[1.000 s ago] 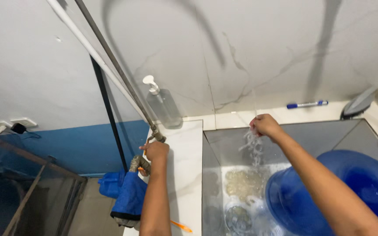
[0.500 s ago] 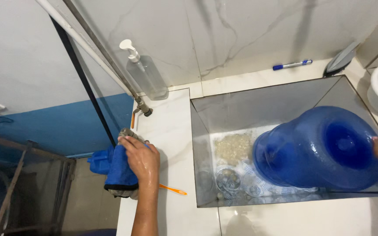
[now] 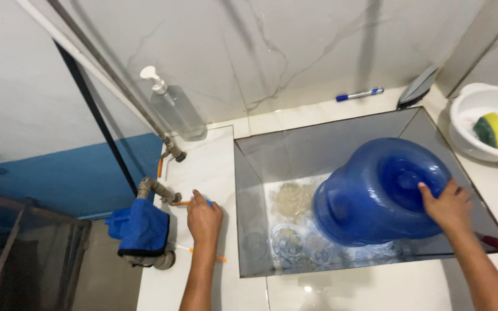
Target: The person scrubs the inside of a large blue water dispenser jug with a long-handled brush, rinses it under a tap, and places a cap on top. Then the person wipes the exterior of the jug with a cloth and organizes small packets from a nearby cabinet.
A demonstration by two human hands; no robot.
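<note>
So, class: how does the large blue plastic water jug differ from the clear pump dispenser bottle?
The large blue plastic water jug lies tipped in the basin; the clear pump dispenser bottle stands on the counter by the wall. The jug is far bigger and tinted blue; the bottle is colourless. The right hand touches the jug; nothing touches the bottle. Both are see-through.

A white marble wall (image 3: 295,46) with grey veins rises behind the white tiled bench (image 3: 214,167), its polish catching soft light. Left, a blue wall (image 3: 47,178) sits under a grey wall (image 3: 18,98), crossed by slanting pipes (image 3: 105,75).
</note>
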